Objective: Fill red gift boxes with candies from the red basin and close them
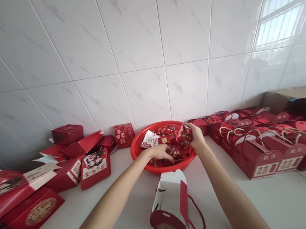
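Note:
A red plastic basket (138,157) full of small red-wrapped candies (169,130) stands against the wall. Inside its front part is my left hand (160,153), fingers curled down among the candies; what they grip is hidden. My right hand (196,133) is at the basket's right side, closed on red candy packets (184,134). A white printed card (150,140) lies on the candies at the left. Between my forearms, in front of the basket, a red gift box (168,221) stands with its top open. Its white inside shows, and a red cord handle (202,217) hangs off its right side.
Several closed red gift boxes with rope handles (263,160) stand in rows at the right, before a cardboard carton (300,97). Red boxes (95,169), some unfolded, pile up at the left. A small red box (124,136) leans on the tiled wall (144,93).

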A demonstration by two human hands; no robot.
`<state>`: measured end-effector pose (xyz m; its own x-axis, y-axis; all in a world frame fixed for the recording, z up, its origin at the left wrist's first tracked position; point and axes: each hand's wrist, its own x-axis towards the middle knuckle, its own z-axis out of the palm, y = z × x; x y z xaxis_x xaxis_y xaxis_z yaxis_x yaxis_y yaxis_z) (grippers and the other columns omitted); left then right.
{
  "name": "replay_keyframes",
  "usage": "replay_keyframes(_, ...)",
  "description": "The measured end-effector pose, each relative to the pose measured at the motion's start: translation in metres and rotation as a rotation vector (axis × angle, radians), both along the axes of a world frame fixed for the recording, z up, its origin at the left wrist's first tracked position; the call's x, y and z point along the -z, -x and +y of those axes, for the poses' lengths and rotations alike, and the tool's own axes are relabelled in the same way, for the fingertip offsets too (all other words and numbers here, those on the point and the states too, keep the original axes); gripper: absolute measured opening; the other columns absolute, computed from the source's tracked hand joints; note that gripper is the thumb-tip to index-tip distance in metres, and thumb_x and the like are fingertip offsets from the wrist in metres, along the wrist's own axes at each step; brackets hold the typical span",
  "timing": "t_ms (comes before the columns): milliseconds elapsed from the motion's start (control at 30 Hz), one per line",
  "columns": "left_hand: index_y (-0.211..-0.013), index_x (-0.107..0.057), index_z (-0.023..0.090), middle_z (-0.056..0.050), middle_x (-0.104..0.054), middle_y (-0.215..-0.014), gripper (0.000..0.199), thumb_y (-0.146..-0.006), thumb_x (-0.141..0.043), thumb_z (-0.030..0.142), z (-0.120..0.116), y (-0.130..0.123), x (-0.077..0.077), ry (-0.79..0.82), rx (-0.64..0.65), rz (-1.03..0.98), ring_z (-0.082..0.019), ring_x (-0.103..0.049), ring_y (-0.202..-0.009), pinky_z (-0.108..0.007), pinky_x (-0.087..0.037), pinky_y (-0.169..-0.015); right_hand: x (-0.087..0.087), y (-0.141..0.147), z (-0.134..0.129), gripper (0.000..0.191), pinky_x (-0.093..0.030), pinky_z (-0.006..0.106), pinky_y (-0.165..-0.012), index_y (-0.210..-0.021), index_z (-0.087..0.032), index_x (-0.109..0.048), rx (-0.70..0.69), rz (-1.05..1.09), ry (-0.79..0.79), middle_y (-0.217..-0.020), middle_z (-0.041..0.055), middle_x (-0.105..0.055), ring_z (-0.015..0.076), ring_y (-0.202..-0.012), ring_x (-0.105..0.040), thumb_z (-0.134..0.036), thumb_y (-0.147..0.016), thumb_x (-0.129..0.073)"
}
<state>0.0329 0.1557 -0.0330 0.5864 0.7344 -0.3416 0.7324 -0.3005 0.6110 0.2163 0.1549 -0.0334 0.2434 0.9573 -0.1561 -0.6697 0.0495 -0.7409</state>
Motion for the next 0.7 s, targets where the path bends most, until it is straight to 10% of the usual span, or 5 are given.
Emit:
replay_keyframes(333, -0.115, -0.065, 0.019, -0.012, -0.066, -0.120, 0.047, -0.073, -0.078, 0.035, 0.008, 0.009, -0.004, -0.736, -0.540, 0.023, -0.030, -0.064, -0.109, -0.037, -0.049, -0.090, 0.003, -0.002, 0.003, 0.009, -0.051, 0.024, -0.046, -0.068, -0.018, -0.064, 0.027, -0.008, -0.003, -0.057, -0.0039, -0.065, 0.0130, -0.049, -0.060, -0.018, -0.066, -0.073)
replay_keyframes(433, -0.106, -0.071, 0.021, -0.008, -0.067, -0.115, 0.031, -0.074, -0.072, 0.020, 0.007, 0.005, -0.001, -0.750, -0.286, -0.026, -0.025, -0.066, -0.101, -0.033, -0.050, -0.088, 0.003, -0.002, 0.003, 0.009, -0.052, 0.024, -0.048, -0.068, -0.018, -0.063, 0.031, -0.019, -0.001, -0.057, -0.0039, -0.064, 0.0130, -0.049, -0.060, -0.019, -0.067, -0.072)
replay_keyframes(533, -0.090, -0.077, 0.023, -0.003, -0.072, -0.096, 0.025, -0.068, -0.071, 0.012, 0.008, 0.000, 0.009, -0.431, 0.147, 0.059, -0.020, -0.068, -0.082, -0.027, -0.050, -0.073, 0.002, -0.002, 0.002, 0.006, -0.051, 0.023, -0.047, -0.066, -0.018, -0.063, 0.033, -0.009, 0.006, -0.055, -0.0041, -0.063, 0.0119, -0.047, -0.057, -0.018, -0.068, -0.070)
replay_keyframes(700, -0.075, -0.073, 0.019, -0.002, -0.070, -0.073, 0.006, -0.075, -0.069, 0.024, 0.010, 0.000, 0.017, -0.293, 0.164, 0.070, -0.017, -0.062, -0.066, -0.025, -0.041, -0.060, 0.002, -0.001, 0.001, 0.007, -0.045, 0.023, -0.041, -0.066, -0.019, -0.063, 0.023, -0.028, 0.003, -0.053, -0.0046, -0.060, 0.0110, -0.044, -0.052, -0.019, -0.067, -0.069)
